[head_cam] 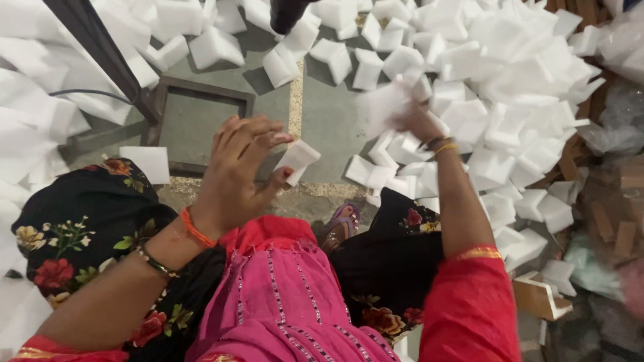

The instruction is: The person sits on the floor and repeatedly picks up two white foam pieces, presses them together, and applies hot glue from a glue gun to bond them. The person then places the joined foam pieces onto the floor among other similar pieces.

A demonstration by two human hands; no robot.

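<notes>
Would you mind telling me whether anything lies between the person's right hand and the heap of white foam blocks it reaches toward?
Nothing visible does. The right hand is already at the heap of white foam blocks, seemingly gripping one, though it is blurred. The left hand separately pinches a single foam block above the floor.

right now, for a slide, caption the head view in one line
Seated person's left hand pinches a white foam block while the right hand reaches into a foam block pile.

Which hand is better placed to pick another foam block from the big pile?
Probably the right hand: it is blurred over the foam block pile, seemingly gripping one. The left hand pinches a white foam block above bare floor.
</notes>
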